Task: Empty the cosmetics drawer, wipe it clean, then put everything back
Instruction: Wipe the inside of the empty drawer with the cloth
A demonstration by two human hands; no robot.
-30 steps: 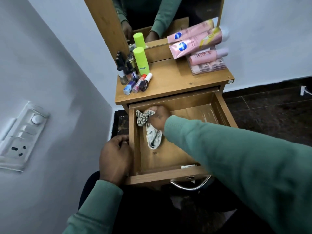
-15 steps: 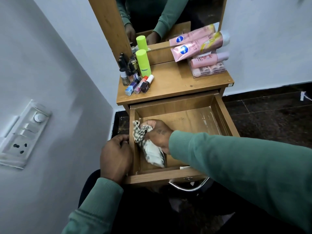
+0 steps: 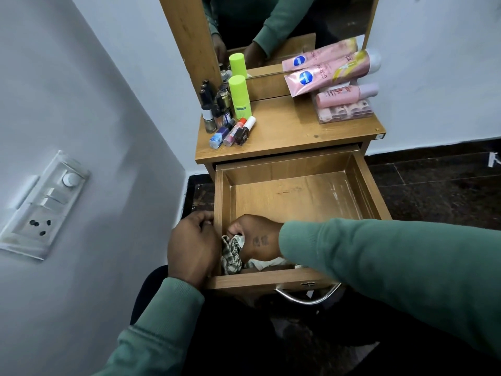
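Step in hand: wipe stage. The drawer (image 3: 298,196) is pulled fully out below the tabletop (image 3: 287,126) and has been emptied; only the cloth (image 3: 231,256) is seen inside.

Hands:
- The left hand (image 3: 192,248) is curled over the drawer's left side wall near the front, so the drawer is braced.
- The right hand (image 3: 254,237) is closed round the bunched checked cloth, which is pressed into the front-left corner.

Drawer condition: bare wood floor, with pale scuffs and streaks visible toward the right side and back. Whether these are dirt or wear cannot be told. The metal handle (image 3: 309,295) is seen under the front panel.

Cosmetics are parked on the tabletop:
- Left group: the green bottle (image 3: 240,97) upright, the dark small bottles (image 3: 210,107) just beside it, and the nail polish bottles (image 3: 231,132) lying in front.
- Right group: the pink tubes (image 3: 328,74) leaned against the mirror (image 3: 284,20), and a pink bottle (image 3: 347,95) laid on a clear box (image 3: 344,111).

Next move, judged: the front edge and right half are to be covered, so the cloth has to be dragged across the floor with pressure kept flat, corners included. The brace on the side wall should be kept so the drawer is not shoved in. Refilling is not yet started.
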